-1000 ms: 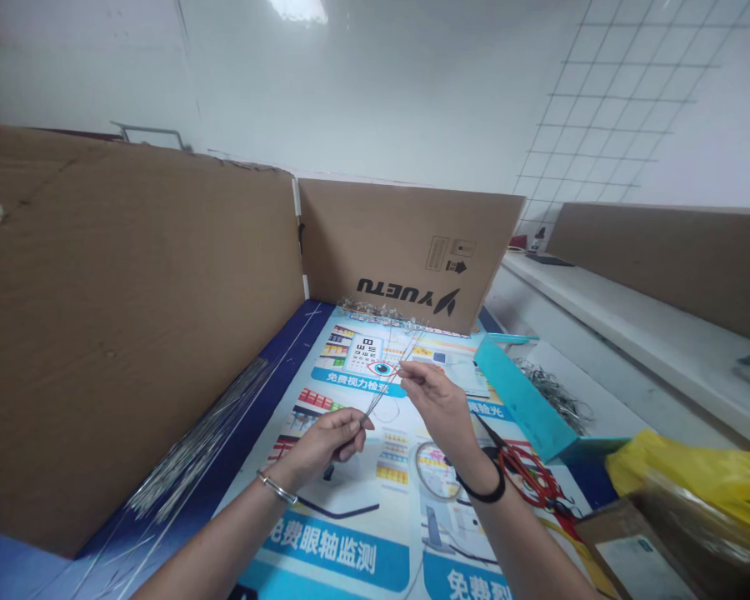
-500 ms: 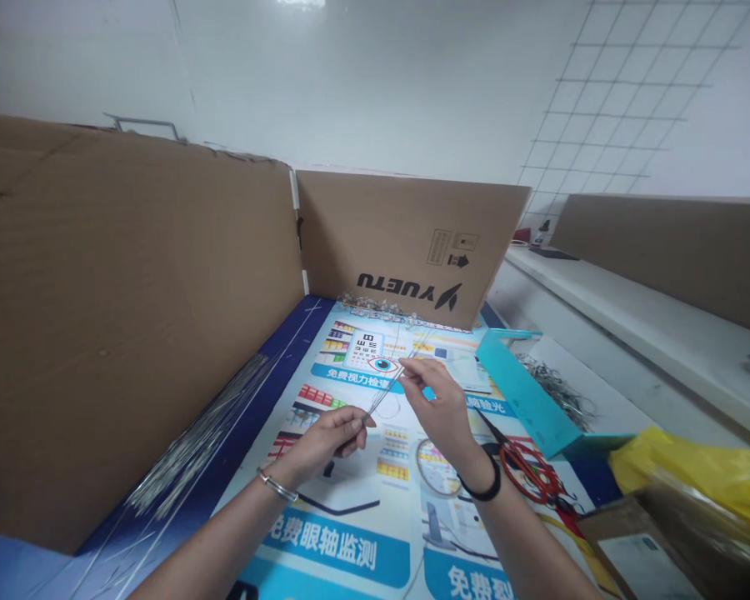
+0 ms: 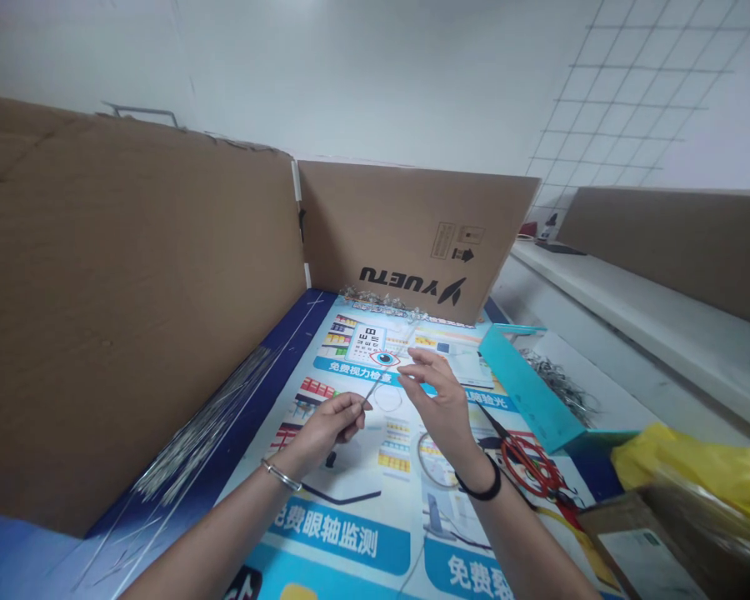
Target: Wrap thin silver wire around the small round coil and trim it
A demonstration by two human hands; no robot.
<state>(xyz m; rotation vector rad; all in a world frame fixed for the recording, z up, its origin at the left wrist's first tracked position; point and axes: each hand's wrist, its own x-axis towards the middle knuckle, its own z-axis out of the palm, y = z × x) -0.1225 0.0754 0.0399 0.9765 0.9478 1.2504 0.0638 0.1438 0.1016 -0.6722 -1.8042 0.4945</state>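
My left hand (image 3: 336, 421) is closed, thumb against curled fingers, on a few thin metal wires (image 3: 376, 386) that slant up and away from it. Beyond it and to the right, my right hand (image 3: 436, 398) has its thumb and fingers apart, close to the wires' far part. Nothing I can make out sits between those fingertips. The far ends of the wires are faint against the printed sheet (image 3: 350, 575). A long bundle of straight wires (image 3: 203, 429) lies to the left, on the dark blue surface.
Cardboard panels stand at the left (image 3: 131, 308) and back (image 3: 343, 217). A turquoise box (image 3: 528, 392) holds tangled wire pieces (image 3: 559, 387). Red-handled pliers (image 3: 531, 467) lie by my right forearm. A yellow bag (image 3: 693, 467) and a brown carton (image 3: 625, 533) sit at the right.
My right hand's fingers have spread slightly apart near the wires. The left hand keeps its grip in about the same place. The view has shifted a little.
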